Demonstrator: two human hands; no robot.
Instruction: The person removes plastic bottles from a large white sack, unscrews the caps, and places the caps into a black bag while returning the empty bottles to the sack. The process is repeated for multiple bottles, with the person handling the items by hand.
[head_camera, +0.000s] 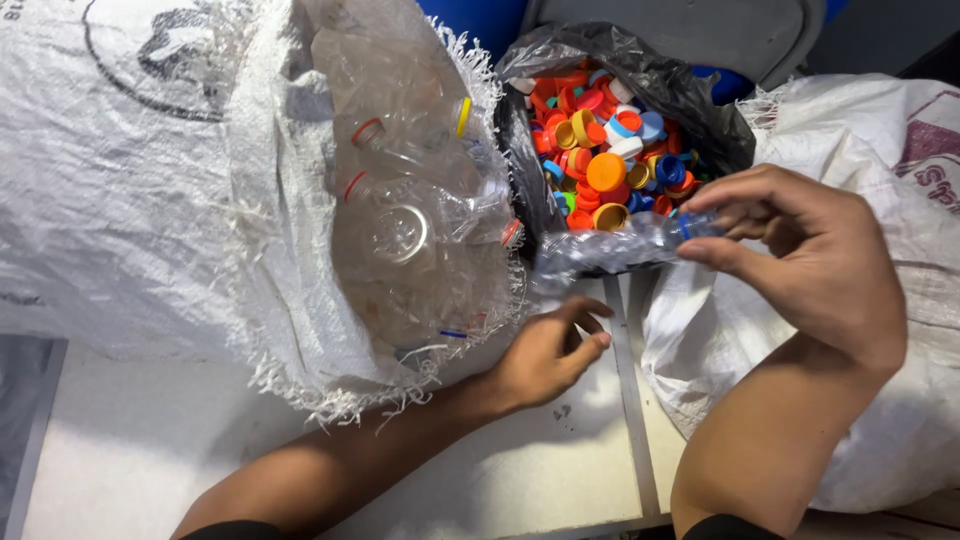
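Fingers of the right hand (810, 250) pinched a crushed bottle (610, 247) by its cap, bag of caps (610, 160) at twelve o'clock, while the left hand (545, 355) lay loosely curled, empty.

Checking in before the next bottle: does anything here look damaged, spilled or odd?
Nothing spilled. The clear plastic bottle in the right hand is crushed flat; the white woven sack's mouth is frayed. Coloured caps sit inside the black plastic bag.

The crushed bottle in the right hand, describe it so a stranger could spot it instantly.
Find the black bag of caps at top centre. Just below its mouth, the right hand pinches a crumpled clear bottle by its blue-capped neck; it alone lies outside the white sacks.
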